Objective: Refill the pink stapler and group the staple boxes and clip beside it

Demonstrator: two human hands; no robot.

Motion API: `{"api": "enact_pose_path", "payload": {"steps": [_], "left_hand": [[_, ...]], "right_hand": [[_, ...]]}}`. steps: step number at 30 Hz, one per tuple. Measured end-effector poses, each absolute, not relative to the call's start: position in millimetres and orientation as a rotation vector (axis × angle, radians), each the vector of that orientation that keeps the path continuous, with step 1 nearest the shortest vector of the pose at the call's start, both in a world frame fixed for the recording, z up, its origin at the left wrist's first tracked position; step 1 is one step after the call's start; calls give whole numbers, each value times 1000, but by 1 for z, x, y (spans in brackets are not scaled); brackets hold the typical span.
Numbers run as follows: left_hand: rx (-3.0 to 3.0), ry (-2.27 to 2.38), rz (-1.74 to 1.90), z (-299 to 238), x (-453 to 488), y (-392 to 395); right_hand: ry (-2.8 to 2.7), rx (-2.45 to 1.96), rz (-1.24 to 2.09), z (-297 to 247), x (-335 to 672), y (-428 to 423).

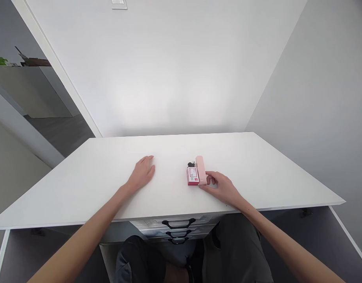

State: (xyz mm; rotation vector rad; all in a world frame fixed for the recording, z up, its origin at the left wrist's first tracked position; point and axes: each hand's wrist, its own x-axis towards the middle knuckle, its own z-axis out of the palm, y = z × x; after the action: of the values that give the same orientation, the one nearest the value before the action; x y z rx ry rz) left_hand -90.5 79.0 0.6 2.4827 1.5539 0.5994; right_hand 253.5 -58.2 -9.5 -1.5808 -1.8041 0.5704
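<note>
My left hand (142,172) lies on the white tabletop with its fingers loosely stretched and nothing in them. Near the middle, my right hand (222,186) has its thumb at the near end of a pink stapler (201,169) and its fingers bent against the right side. Pressed close along the stapler's left side is a small red-and-white box (193,177) with a printed label. Just behind the box sits a small black binder clip (191,164), partly hidden by it.
The white tabletop (169,200) meets a pale wall behind. Below its front edge are drawers with black handles (179,224), between my knees. Cabinet doors (313,236) stand open on both sides. A doorway at far left shows another room.
</note>
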Motion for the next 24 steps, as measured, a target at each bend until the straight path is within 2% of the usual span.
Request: {"api": "enact_pose_path", "payload": {"steps": [5,13,18,24], "left_hand": [[2440,1720,598,-1,-124,75],[2492,1728,635,-10,-124,69],[2496,1737,654,-10,-123,64],[2483,1760,633,-8,-121,61]], "right_hand": [[-1801,-1603,579,-11,252,-59],[-1774,-1592,544,-19,254,-65],[-1570,-1529,202,-14,223,-100],[-1949,-1293,361,-4,142,-114]]}}
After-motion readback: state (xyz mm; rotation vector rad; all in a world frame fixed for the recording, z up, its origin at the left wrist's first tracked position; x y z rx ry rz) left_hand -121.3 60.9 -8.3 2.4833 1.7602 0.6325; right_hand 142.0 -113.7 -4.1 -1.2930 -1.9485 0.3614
